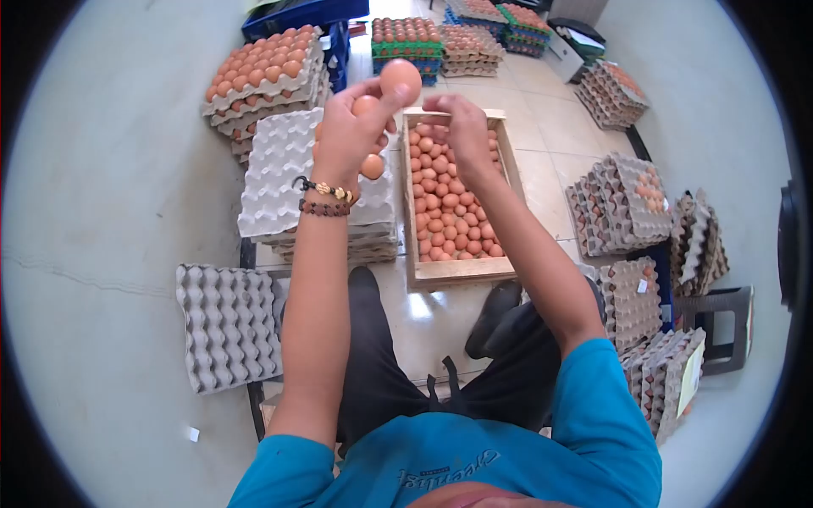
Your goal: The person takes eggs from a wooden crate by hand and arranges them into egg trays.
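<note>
Left hand (350,133) grips brown eggs (400,78); right hand (466,140) curls loosely, whether around anything I cannot tell.
Forearms (315,313) stretch forward, left above a pulp egg tray (275,178), right above a wooden crate (461,269) holding more.

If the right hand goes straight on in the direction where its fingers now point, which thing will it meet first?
Probably the uppermost egg in the left hand, as the fingers of the right hand point towards it. Depth is unclear from this one view, so it might miss.
</note>
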The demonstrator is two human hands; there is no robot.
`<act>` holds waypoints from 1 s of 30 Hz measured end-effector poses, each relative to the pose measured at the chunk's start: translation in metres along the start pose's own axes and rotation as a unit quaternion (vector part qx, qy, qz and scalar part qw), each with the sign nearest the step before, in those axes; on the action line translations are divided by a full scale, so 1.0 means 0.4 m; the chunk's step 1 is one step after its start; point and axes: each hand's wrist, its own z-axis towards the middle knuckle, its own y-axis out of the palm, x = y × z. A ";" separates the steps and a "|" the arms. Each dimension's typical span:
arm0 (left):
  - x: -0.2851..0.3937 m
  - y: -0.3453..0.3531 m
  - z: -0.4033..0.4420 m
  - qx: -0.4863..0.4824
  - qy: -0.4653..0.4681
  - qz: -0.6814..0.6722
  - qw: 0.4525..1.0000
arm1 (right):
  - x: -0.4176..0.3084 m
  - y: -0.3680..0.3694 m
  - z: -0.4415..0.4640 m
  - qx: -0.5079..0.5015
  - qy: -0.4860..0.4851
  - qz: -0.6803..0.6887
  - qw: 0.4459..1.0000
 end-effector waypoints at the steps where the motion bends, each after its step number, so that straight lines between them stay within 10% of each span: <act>1: -0.020 0.022 0.000 -0.003 0.037 0.035 0.999 | -0.087 0.008 -0.040 0.014 0.035 0.117 0.992; 6: -0.065 0.152 0.011 -0.061 0.229 0.169 0.957 | -0.134 -0.015 -0.134 0.046 -0.042 0.143 0.988; 10: -0.052 0.209 -0.032 -0.124 0.044 0.057 0.990 | -0.120 -0.074 -0.190 0.153 0.042 0.260 0.953; 13: -0.027 0.216 -0.036 -0.203 -0.081 -0.269 0.938 | -0.099 -0.140 -0.223 0.102 0.123 0.395 0.905; 22: -0.071 0.311 -0.070 -0.288 -0.090 -0.168 0.938 | -0.134 -0.162 -0.360 0.090 -0.051 -0.003 0.995; 30: -0.082 0.374 -0.114 -0.377 -0.147 -0.091 0.910 | -0.109 -0.297 -0.581 0.207 0.056 0.211 0.954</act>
